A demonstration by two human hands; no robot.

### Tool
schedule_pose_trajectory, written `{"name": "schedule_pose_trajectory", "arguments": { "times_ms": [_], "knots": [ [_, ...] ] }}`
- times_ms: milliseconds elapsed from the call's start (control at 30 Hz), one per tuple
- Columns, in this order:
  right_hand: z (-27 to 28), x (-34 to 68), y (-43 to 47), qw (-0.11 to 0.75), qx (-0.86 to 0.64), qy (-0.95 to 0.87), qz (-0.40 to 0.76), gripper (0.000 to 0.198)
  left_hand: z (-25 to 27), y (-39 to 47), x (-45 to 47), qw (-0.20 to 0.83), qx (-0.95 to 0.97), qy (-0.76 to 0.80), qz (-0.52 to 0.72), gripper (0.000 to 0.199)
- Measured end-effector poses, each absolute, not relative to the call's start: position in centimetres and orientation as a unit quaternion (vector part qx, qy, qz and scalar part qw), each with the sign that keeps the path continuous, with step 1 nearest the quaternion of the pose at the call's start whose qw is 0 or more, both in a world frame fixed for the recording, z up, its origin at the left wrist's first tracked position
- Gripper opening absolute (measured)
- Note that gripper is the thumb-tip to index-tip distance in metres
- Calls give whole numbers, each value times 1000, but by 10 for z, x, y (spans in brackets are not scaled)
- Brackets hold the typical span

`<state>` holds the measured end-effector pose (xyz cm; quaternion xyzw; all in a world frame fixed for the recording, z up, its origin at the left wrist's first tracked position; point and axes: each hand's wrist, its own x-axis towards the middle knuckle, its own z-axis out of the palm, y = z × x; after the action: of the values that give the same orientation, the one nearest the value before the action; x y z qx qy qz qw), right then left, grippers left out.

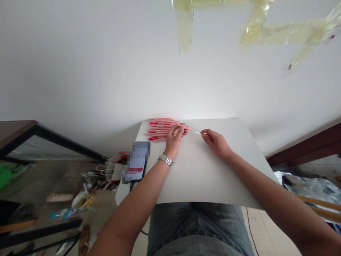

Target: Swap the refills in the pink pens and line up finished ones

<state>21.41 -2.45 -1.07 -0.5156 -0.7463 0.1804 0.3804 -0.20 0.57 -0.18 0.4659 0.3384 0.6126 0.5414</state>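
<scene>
My left hand [176,135], with a metal watch on its wrist, is closed around a pink pen barrel [187,128]. From the barrel's right end a thin whitish stick, like a pen refill [196,132], slants down to my right hand [215,142]. The fingertips of that hand pinch its far end; what exactly lies between them is too small to make out. Beside and partly behind my left hand lies a pile of pink and red pens [157,130], roughly parallel, at the table's back left corner.
The white table [202,177] stands against a white wall [119,64] with yellowish tape [185,32]. A phone [137,163] with a cable lies along its left edge. On the floor at left are a bucket [80,201] and a bottle [64,214]; plastic bags [314,188] lie at right.
</scene>
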Motion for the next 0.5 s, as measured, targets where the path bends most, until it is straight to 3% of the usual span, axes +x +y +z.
{"name": "schedule_pose_trajectory", "arguments": {
  "times_ms": [500],
  "knots": [
    [-13, 218, -22, 433, -515, -705, 226, 35, 2, 5, -5, 507, 482, 351, 622, 33]
  ]
}}
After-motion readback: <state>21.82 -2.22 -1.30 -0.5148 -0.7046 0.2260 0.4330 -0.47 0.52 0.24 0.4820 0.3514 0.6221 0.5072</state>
